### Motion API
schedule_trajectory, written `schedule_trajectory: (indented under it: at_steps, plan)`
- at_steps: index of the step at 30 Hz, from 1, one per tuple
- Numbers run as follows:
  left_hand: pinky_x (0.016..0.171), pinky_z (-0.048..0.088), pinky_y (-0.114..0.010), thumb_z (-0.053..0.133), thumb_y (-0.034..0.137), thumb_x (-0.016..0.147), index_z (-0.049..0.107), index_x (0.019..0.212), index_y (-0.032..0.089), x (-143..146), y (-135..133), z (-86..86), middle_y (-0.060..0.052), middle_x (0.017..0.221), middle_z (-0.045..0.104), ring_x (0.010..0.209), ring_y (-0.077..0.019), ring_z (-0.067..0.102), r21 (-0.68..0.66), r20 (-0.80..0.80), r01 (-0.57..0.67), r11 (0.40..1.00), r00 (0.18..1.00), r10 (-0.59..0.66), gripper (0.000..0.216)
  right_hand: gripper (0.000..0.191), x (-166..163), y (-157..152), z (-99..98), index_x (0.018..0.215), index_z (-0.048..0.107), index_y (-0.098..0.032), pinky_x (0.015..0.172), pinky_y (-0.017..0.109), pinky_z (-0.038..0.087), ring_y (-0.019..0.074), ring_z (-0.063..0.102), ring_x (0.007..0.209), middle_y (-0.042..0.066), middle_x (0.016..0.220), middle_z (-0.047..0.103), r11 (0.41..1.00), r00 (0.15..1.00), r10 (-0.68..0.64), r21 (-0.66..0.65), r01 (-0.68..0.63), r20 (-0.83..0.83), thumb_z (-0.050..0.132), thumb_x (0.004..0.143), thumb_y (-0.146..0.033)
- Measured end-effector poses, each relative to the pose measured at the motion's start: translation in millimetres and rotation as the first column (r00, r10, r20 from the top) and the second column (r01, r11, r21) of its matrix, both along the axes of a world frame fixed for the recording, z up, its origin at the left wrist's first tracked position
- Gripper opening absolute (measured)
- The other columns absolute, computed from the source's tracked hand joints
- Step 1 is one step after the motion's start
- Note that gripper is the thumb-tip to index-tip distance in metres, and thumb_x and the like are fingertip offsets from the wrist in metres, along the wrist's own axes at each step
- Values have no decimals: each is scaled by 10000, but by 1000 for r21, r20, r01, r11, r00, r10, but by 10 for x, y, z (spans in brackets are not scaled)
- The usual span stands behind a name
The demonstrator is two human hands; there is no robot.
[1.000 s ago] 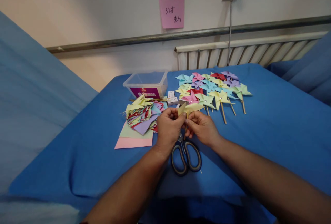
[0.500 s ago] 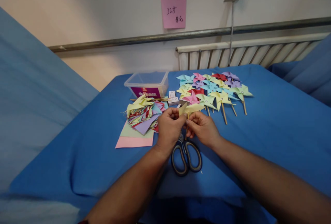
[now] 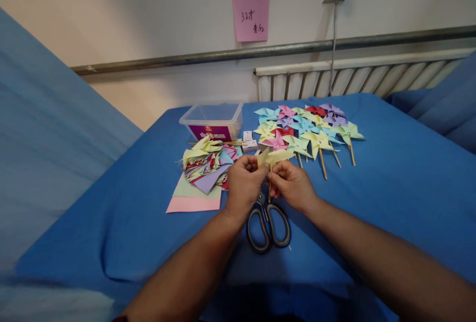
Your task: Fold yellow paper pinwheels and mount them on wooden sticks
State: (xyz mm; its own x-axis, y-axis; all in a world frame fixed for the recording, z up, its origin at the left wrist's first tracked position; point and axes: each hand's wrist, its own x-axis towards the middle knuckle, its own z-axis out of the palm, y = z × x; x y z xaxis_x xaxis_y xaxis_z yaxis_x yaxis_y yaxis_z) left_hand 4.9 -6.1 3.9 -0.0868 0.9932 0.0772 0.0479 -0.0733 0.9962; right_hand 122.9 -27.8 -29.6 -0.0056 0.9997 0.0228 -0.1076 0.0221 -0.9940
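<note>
The left hand (image 3: pixel 242 183) and right hand (image 3: pixel 294 187) were close together, thumbs (image 3: pixel 262 171) pressed toward curled fingers (image 3: pixel 246 161), while the bare left forearm (image 3: pixel 193 262) and right forearm (image 3: pixel 364 238) slanted inward from either side

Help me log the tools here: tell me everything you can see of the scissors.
The scissors have two dark handle loops with paler inner rims, plastic-looking, and a metallic-looking pivot. They lie on the blue cloth, loops toward the person. The left hand and right hand hide the blades, so their opening can't be judged. Neither hand grips them.
</note>
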Motion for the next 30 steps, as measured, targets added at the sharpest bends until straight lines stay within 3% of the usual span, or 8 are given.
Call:
schedule_trajectory:
  at_steps: [14, 22, 30]
  plan:
    - [540, 408, -222, 701, 214, 644, 587, 677, 170, -4, 11, -13, 27, 621, 599, 551, -98, 523, 5, 6, 2, 1000, 1000, -2, 127, 287, -5, -3, -1, 695, 523, -218, 374, 209, 421, 110, 544, 382, -58, 475, 578, 1000, 1000, -22, 7, 22, -1, 716, 736, -426]
    - [550, 430, -224, 724, 219, 640, 607, 691, 161, -5, 4, 1, 16, 628, 623, 563, -108, 553, 7, 18, 0, 1000, 1000, 0, 140, 352, -4, 13, 3, 686, 521, -219, 370, 214, 410, 114, 545, 384, -51, 494, 588, 1000, 999, -19, -25, 19, -29, 733, 711, -499]
    - [637, 488, -251, 773, 228, 615, 632, 778, 156, -42, 86, -87, -21, 728, 694, 649, -141, 639, -1, 130, -24, 1000, 991, 24, 228, 323, 32, -35, 44, 802, 601, -203, 405, 221, 380, 88, 479, 405, -19, 626, 655, 996, 995, -59, 69, 54, 80, 615, 845, -523]
